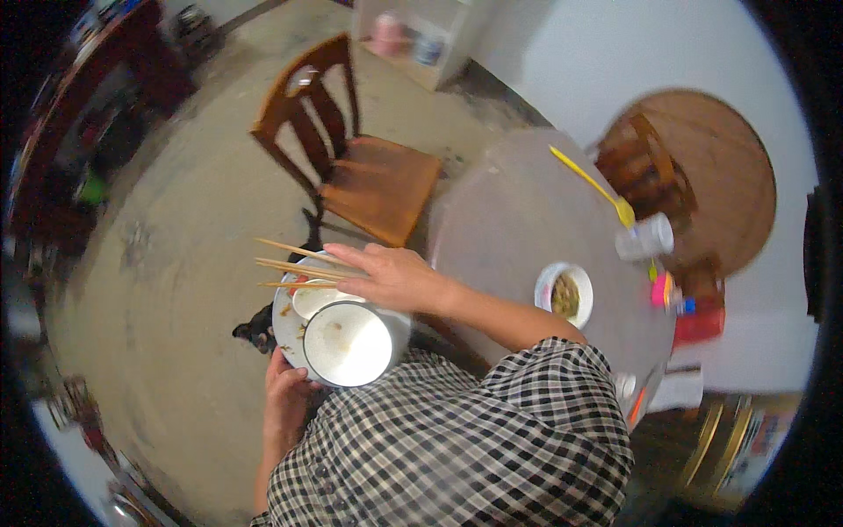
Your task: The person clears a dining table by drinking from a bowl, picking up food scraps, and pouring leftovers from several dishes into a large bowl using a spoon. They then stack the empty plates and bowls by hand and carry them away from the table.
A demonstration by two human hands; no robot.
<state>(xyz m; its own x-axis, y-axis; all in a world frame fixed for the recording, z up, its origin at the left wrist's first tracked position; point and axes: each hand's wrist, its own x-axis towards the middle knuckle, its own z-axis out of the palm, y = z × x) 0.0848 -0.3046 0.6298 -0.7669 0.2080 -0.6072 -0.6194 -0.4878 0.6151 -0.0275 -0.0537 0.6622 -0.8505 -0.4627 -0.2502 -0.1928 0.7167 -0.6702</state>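
Note:
My left hand (287, 385) grips the near-left rim of a white plate (288, 329) held in front of my body. Food scraps and a bit of red lie on the plate. On it rest a white bowl (348, 344) with a dark rim, a small stain inside, and a smaller white dish (308, 300) partly hidden behind it. Above the far side of the plate, my right hand (395, 280) holds several wooden chopsticks (296, 267) that point left. Whether its hidden fingers also touch the dishes, I cannot tell.
A dark animal (255, 331) is on the floor beneath the plate. A wooden chair (375, 181) stands ahead. On the round table (500, 204) at right are a bowl of food (564, 296), a yellow utensil (593, 181) and a clear container (645, 237).

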